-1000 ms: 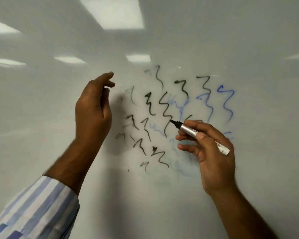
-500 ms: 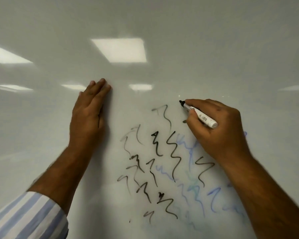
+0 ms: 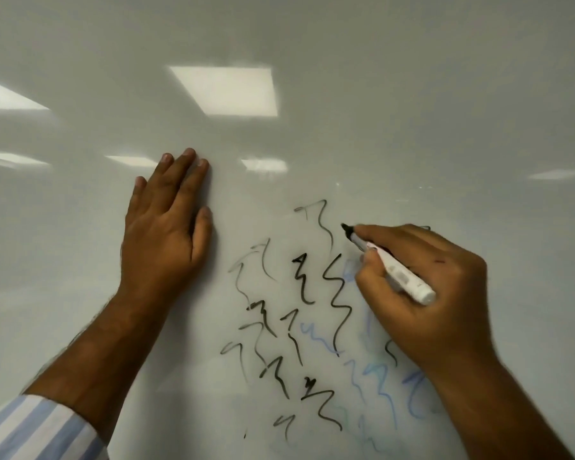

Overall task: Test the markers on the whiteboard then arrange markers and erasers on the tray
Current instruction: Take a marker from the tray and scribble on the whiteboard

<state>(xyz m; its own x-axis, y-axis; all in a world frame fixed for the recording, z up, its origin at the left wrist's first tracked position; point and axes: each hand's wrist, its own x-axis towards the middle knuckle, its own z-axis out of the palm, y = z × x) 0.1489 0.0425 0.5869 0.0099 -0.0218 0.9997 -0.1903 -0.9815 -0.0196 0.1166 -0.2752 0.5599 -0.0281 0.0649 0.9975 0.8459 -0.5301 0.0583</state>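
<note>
Two hands: both up against the whiteboard [image 3: 379,94], head view only.
Left hand [image 3: 166,227]: flat on the board, fingers straight and together, thumb alongside; striped sleeve [image 3: 37,429] at the lower left.
Right hand [image 3: 422,293]: fingers curled round a white-barrelled marker [image 3: 392,268], pinched near the front.
Marker tip: black, pointing up-left, at or just off the board beside the topmost squiggle; contact unclear.
Squiggles [image 3: 337,307]: black wavy strokes between the hands; faint blue ones below the right hand.
</note>
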